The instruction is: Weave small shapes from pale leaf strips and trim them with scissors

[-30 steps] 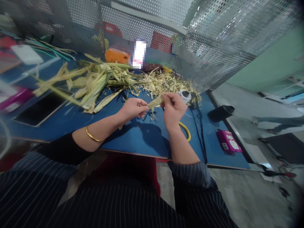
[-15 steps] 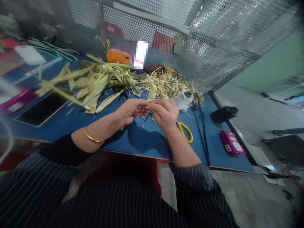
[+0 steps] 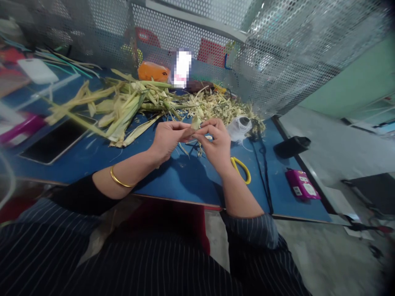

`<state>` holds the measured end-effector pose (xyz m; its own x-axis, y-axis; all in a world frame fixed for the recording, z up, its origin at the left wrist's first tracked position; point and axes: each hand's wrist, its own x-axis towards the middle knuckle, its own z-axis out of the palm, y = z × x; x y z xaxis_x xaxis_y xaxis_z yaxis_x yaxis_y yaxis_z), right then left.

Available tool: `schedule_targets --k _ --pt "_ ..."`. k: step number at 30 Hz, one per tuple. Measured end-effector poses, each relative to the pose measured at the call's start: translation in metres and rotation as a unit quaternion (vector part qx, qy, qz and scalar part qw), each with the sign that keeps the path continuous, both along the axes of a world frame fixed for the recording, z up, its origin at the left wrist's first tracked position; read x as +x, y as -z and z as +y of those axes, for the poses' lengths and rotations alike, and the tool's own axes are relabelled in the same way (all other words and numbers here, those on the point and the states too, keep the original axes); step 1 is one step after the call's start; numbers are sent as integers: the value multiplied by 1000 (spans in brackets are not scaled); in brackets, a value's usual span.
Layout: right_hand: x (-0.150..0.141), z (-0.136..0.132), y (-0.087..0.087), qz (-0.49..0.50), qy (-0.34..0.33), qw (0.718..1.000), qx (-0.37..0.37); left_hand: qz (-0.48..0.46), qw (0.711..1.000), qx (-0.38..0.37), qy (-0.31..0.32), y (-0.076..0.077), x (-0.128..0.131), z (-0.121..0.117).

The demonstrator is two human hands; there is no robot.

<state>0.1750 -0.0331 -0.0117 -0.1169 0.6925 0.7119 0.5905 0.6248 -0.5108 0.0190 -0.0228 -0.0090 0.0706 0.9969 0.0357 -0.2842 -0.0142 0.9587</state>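
- Beyond our hands we have long husks (image 3: 123, 109) heaped on the blue worktop (image 3: 185, 191), with pale shreds (image 3: 222, 106) to their right.
- Close by our right hand (image 3: 217, 144) is a white spool (image 3: 239, 129); a yellow loop (image 3: 247, 176) lies beside the wrist.
- Farther right we see a purple pack (image 3: 302, 185).
- Our left hand (image 3: 165, 139) meets the right above the worktop, fingertips of both pinching a husk piece (image 3: 196, 122) between them.
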Motion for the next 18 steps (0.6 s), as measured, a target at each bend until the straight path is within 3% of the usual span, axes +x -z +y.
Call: schedule_targets --k 9,18 --pt "-2 4 10 101 -17 987 -125 54 998 19 7 -2 1 -3" --pt "-2 3 11 89 23 988 -122 94 995 27 31 -3 1 -7"
